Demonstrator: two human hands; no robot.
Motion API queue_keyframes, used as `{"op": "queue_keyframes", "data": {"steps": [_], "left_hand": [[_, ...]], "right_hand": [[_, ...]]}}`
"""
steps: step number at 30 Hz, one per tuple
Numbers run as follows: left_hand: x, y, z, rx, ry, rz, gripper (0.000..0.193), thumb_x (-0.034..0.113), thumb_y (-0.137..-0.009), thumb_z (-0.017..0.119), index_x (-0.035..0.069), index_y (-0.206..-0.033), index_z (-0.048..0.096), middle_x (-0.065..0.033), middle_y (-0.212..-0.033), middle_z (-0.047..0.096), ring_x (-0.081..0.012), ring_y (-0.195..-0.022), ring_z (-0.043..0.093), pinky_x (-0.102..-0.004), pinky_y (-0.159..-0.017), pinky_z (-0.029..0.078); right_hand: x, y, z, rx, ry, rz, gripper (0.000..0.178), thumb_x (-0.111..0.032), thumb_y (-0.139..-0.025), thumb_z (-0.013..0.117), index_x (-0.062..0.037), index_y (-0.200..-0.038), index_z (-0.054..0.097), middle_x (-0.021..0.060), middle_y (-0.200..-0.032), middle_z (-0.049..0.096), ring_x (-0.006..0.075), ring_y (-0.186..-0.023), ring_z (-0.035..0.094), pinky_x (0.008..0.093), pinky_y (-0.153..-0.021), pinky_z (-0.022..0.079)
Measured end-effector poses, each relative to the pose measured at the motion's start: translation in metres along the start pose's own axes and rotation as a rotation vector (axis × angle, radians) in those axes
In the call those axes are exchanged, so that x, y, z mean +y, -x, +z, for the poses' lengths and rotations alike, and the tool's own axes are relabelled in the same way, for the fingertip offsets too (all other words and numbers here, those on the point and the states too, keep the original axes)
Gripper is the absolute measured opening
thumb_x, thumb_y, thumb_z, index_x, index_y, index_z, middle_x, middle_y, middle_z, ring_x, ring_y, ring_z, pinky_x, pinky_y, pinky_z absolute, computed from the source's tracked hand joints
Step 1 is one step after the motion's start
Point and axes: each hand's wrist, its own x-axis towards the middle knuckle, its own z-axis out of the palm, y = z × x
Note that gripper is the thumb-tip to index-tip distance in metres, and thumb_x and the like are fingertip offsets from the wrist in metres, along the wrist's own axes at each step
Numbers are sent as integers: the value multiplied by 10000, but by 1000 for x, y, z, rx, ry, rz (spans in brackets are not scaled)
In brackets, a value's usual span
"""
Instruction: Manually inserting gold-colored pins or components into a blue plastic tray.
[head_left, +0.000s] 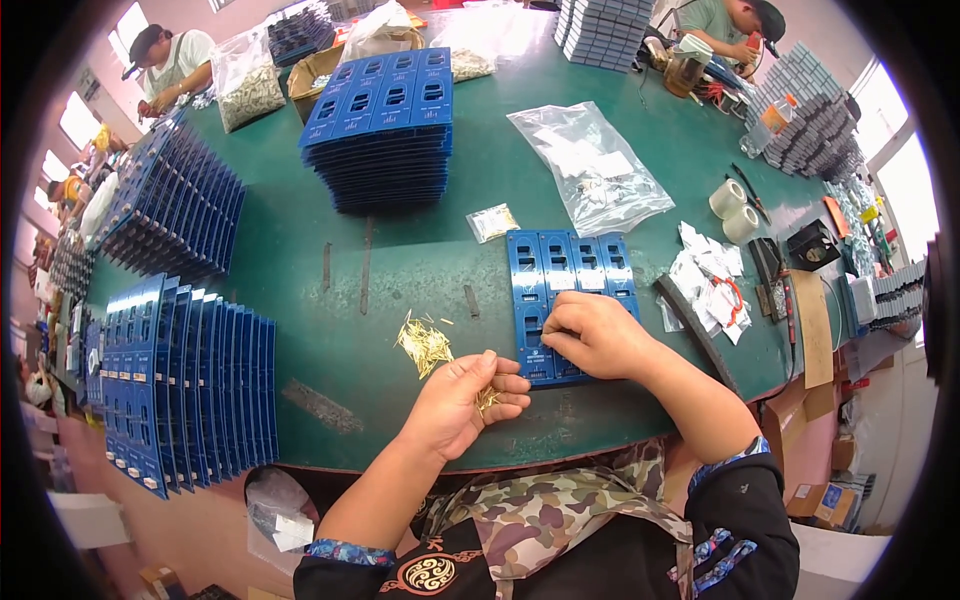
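A panel of blue circuit boards with rectangular cut-outs lies flat on the green table in front of me. Over its lower middle my right hand has thumb and forefinger pinched at the surface; whatever sits between those fingertips is too small to make out. Palm up, my left hand is cupped beside the panel's lower left corner, with several small gold-coloured pins in its curled fingers. A loose heap of the same gold pins lies on the table just beyond the left hand.
A tall stack of blue boards stands ahead, with more board stacks at left. Clear plastic bags, white packets, tape rolls, a dark strip and a soldering iron lie around the panel. Two people work across the table.
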Motion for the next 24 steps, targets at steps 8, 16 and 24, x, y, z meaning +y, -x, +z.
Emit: {"op": "queue_keyframes", "data": {"steps": [8,16,24], "left_hand": [[-1,2,-2,-15,-14,15,333,303,-975,519,-19,-1020,590,-132,-891,661,-217,-788,673,-284,-676,567],[-2,1,0,3,-49,23,308,317,-947,570,11,-966,600,-94,-822,650,-184,-713,658,-248,-610,543],[-5,4,1,-68,-1,-26,282,317,-942,579,42,-884,591,-50,-703,632,-144,-599,627,-217,-498,488]], "right_hand": [[0,2,4,52,45,-23,129,-170,-821,616,-46,-791,635,100,-816,583,299,-800,603,402,-706,492],[-8,6,7,90,168,-113,107,-161,-804,635,-61,-769,626,89,-792,557,290,-773,603,393,-664,501],[-5,12,3,125,115,-112,88,-134,-796,643,-76,-855,671,73,-776,555,275,-753,605,392,-643,502]]}}
